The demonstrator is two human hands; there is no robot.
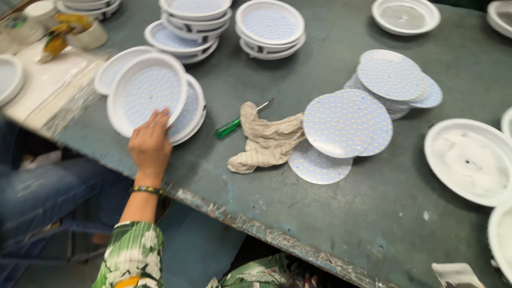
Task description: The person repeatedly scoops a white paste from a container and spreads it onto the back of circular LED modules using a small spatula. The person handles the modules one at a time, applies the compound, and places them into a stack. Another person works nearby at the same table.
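My left hand (pixel 150 143) reaches out over the table's near edge and grips the lower rim of a white round lamp housing (pixel 146 93) with a dotted LED disc inside it. That housing is tilted and leans on two more like it (pixel 186 114). My right hand is out of view. A green-handled screwdriver (pixel 229 127) lies right of the housings, beside a crumpled beige cloth (pixel 266 141). Loose round LED discs (pixel 346 122) lie fanned out in the middle of the table.
Stacks of filled white housings (pixel 269 26) stand at the back. Empty white housings (pixel 469 160) sit at the right, one more (pixel 405 15) at the far back. The dark green table (pixel 277 213) has a worn front edge. A person in jeans (pixel 42 186) sits at the left.
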